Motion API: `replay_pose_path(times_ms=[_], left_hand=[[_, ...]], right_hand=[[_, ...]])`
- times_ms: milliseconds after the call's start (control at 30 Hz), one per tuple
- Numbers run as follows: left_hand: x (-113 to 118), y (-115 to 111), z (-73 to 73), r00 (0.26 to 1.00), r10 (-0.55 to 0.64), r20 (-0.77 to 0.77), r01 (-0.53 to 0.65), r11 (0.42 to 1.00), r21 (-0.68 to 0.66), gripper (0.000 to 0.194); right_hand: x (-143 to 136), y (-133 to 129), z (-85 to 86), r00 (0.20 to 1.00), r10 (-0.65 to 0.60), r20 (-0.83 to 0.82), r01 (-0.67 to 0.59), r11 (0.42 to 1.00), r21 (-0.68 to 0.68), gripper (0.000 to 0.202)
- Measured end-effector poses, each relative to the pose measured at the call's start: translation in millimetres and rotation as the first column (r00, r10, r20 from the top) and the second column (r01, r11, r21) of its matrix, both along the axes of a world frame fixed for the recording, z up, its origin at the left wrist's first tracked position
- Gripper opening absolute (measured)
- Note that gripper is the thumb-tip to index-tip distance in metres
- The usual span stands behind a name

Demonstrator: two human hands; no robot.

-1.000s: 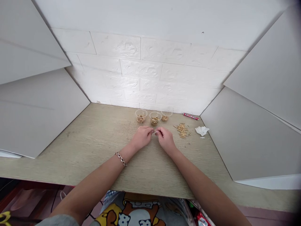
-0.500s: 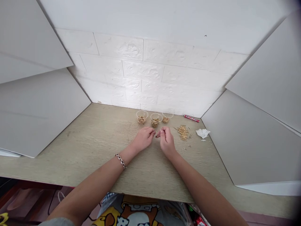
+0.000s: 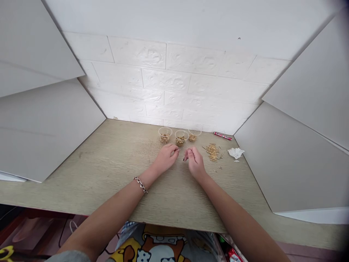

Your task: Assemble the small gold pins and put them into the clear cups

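My left hand [image 3: 167,157] is closed in a pinch just in front of the middle cup; what its fingertips hold is too small to make out. Close by on the right, my right hand [image 3: 194,159] has its fingers curled in, and anything inside them is hidden. A narrow gap separates the two hands. Behind them stand three clear plastic cups: a left cup [image 3: 165,135], a middle cup [image 3: 181,139] and a right cup [image 3: 193,137], each with small gold-coloured metal pieces inside. To the right lies a pile of thin gold-coloured metal pins [image 3: 213,152].
A red tube-like packet [image 3: 223,136] lies by the back wall. Crumpled white tissue [image 3: 236,153] sits at the right edge of the wooden table [image 3: 122,145]. Fine bits [image 3: 149,148] are scattered left of the cups. Grey panels [image 3: 305,156] flank the table.
My right hand has drawn slightly away to the right, so the gap between my hands is wider. My left hand stays nearly in place. The cups and pile have not changed.
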State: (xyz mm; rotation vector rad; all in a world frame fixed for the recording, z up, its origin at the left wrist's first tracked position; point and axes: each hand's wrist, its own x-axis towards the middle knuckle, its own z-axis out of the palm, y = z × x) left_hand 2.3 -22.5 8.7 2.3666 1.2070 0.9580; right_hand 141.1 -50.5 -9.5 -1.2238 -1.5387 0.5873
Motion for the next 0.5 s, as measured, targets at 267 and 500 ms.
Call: replay_pose_path(times_ms=[267, 500], left_hand=[[-0.8, 2.9, -3.7, 0.999, -0.029, -0.022, 0.030, 0.999, 0.031, 0.019], [-2.7, 6.9, -8.8, 0.998, -0.061, -0.006, 0.061, 0.997, 0.044, 0.021]], right_hand=[[5.1, 10.5, -2.6, 0.990, 0.014, 0.139, -0.001, 0.996, -0.090, 0.012], [2.4, 11.2, -3.0, 0.995, -0.033, 0.091, 0.040, 0.996, -0.079, 0.015]])
